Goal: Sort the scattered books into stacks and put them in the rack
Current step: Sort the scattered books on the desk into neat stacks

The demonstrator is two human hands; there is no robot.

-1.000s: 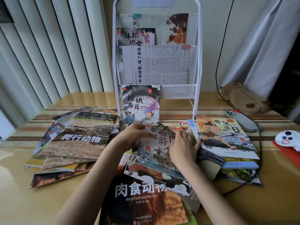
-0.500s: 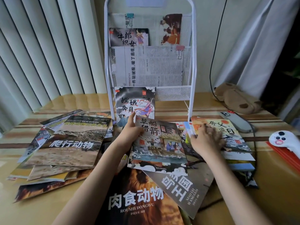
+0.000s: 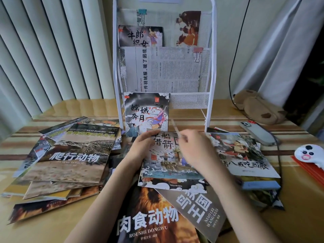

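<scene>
The left hand (image 3: 142,148) pinches the boat book (image 3: 168,160) on the middle pile by its left edge, the right hand (image 3: 196,151), blurred, fingers unclear, above it; thin, floppy, probably slick, best gripped edgewise.

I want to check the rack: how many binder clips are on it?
2: a teal binder clip at the rack's top left, a pink binder clip on the middle tier's right. Others may be hidden.

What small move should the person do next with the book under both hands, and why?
Probably lift the boat-cover book toward the rack: the left hand grips its left edge, the right hand rests over it, and similar books already stand there.
</scene>
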